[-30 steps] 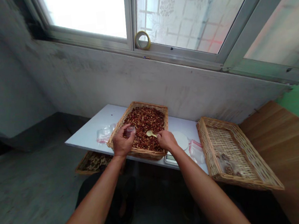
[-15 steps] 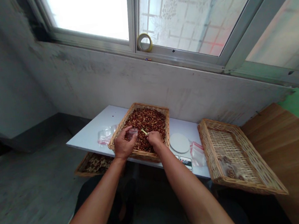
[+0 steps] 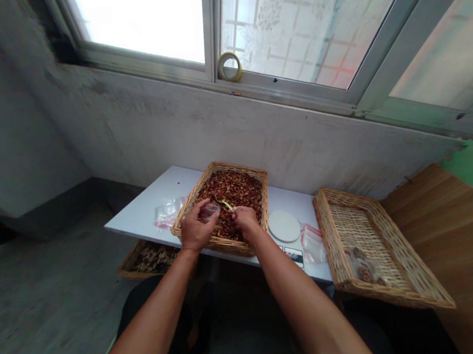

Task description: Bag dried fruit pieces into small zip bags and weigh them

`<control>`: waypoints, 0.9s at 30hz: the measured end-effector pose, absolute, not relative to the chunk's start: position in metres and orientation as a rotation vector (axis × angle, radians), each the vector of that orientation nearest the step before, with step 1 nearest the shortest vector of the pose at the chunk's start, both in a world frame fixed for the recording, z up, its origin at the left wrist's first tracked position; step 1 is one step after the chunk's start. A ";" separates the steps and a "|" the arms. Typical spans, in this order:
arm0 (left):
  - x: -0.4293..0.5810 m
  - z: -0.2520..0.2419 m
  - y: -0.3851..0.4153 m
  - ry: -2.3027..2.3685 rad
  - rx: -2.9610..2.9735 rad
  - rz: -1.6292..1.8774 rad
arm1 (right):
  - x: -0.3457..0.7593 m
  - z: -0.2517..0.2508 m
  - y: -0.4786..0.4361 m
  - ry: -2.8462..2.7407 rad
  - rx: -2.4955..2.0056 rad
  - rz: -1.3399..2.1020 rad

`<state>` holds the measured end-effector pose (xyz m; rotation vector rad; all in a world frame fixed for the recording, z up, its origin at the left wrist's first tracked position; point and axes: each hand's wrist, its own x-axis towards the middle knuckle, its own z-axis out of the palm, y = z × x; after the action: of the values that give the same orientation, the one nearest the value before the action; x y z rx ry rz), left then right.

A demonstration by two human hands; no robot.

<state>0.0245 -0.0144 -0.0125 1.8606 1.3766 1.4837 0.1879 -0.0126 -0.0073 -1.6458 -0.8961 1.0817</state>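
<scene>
A wicker tray (image 3: 263, 192) full of reddish-brown dried pieces (image 3: 238, 191) stands on a small white table (image 3: 147, 209). My left hand (image 3: 195, 230) is over the tray's near left part, fingers closed on a small clear plastic bag (image 3: 209, 209). My right hand (image 3: 245, 221) pinches the handle of a small yellow spoon (image 3: 223, 203), whose bowl is at the bag's mouth. The two hands are almost touching above the dried pieces.
A wicker tray (image 3: 400, 289) with a few filled bags sits at the right by a wooden surface (image 3: 466, 231). A white round disc (image 3: 284, 226) on a scale and clear bags (image 3: 311, 242) lie between the trays. More bags (image 3: 167, 212) lie left. Another basket (image 3: 144, 260) is below the table.
My right hand moved left across the tray and brought the spoon up to the bag in my left hand. The white disc and scale it covered are now in view.
</scene>
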 end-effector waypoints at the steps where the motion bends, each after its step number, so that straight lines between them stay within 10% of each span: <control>1: 0.025 -0.013 -0.014 1.374 1.859 1.483 | 0.190 -0.006 -0.013 -0.896 -1.632 1.081; 16: 0.026 -0.012 -0.011 1.341 1.822 1.441 | 0.226 0.049 -0.051 -1.335 -1.575 0.939; 27: 0.026 -0.012 -0.012 1.294 1.784 1.448 | 0.203 0.094 -0.092 -2.300 -1.719 -0.280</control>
<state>0.0260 -0.0118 -0.0116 1.7839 1.2942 1.4475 0.2028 -0.0925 0.0938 -1.7189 -2.3003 -0.2799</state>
